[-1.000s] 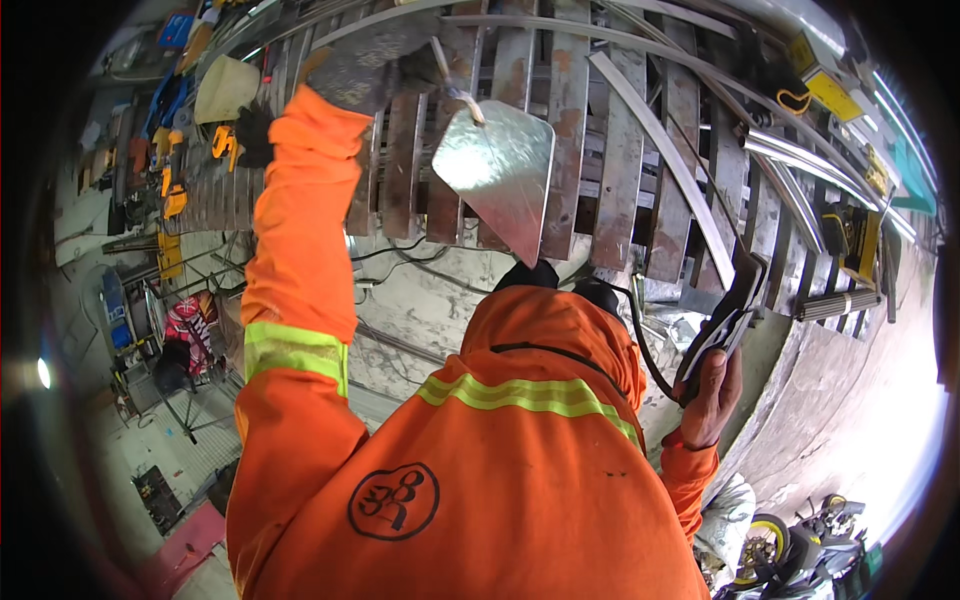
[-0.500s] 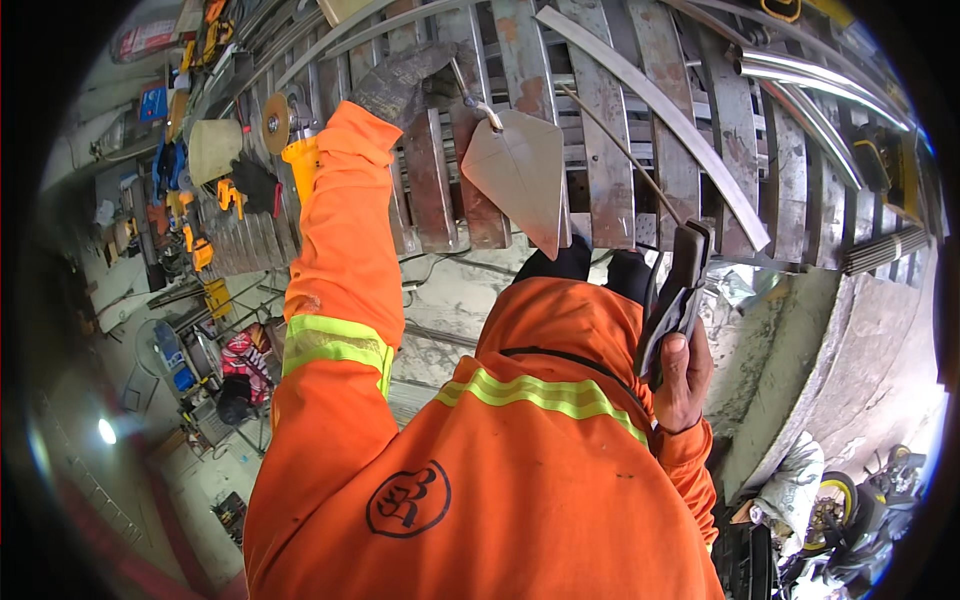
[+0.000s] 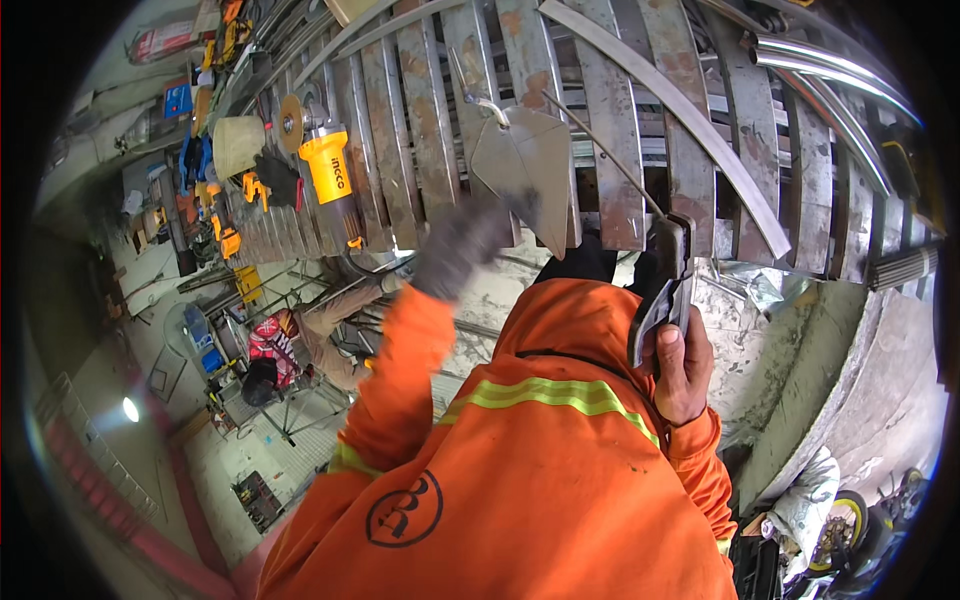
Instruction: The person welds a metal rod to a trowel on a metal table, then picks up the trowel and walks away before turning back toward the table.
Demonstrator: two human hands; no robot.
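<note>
A trowel [image 3: 520, 165] with a grey pointed blade lies on the slatted metal bench [image 3: 425, 110], its tip over the front edge. From its blade a thin bent shank runs up, with no handle visible on it. My left hand [image 3: 465, 245], in a dark grey glove, is smeared by motion beside the blade's lower left edge; its fingers cannot be made out. My bare right hand [image 3: 683, 375] is wrapped round a black welding electrode holder [image 3: 662, 285]. A thin electrode rod [image 3: 605, 150] sticks out of the holder toward the upper left, over the slats.
Left of the trowel, a yellow angle grinder [image 3: 328, 175] rests on the bench. A long flat metal strip [image 3: 670, 120] and shiny tubes [image 3: 830, 70] lie to the right. Farther left, a person in red [image 3: 275, 345] is low near the floor. A concrete ledge [image 3: 820, 390] stands at right.
My left hand has left the trowel's shank and swung down toward the bench's front edge, uncovering the grinder. My right hand keeps its hold on the electrode holder; the view has shifted slightly.
</note>
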